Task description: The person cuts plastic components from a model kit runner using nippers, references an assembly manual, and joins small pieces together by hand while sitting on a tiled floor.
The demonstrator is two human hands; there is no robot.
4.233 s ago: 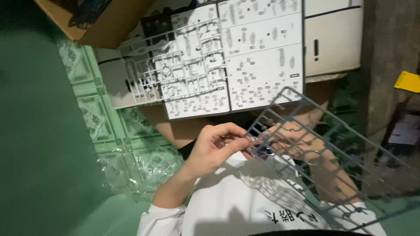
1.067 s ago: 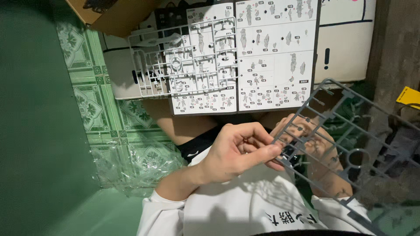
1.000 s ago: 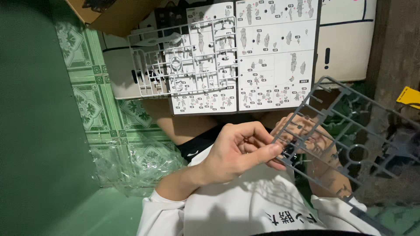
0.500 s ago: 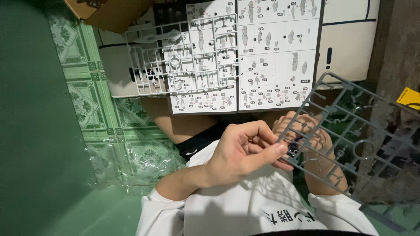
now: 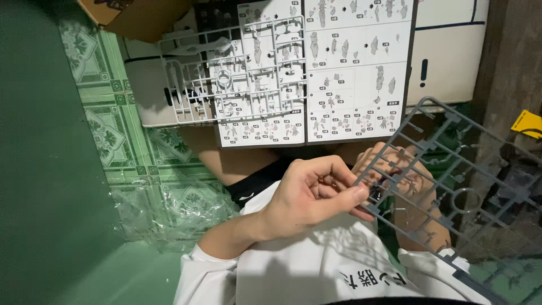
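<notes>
L hand (image 5: pixel 307 195) pinching lower edge of grey parts frame (image 5: pixel 451 169), steadying it over lap | R hand (image 5: pixel 409 189) behind frame, gripping it tilted for viewing; grip partly hidden | instruction sheet (image 5: pixel 344 73) lying open ahead w/ white parts frame (image 5: pixel 226 79) overlapping it, for ref

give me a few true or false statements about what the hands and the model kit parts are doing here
1. The left hand pinches at the edge of the grey plastic parts frame. True.
2. The right hand is in front of the grey frame. False: it shows through the frame's bars, behind it.
3. The open printed instruction sheet lies beyond the hands. True.
4. The white plastic parts frame is held in the left hand. False: it rests by the sheet, untouched.
5. Crumpled clear plastic wrap lies on the green patterned floor tiles. True.
</notes>
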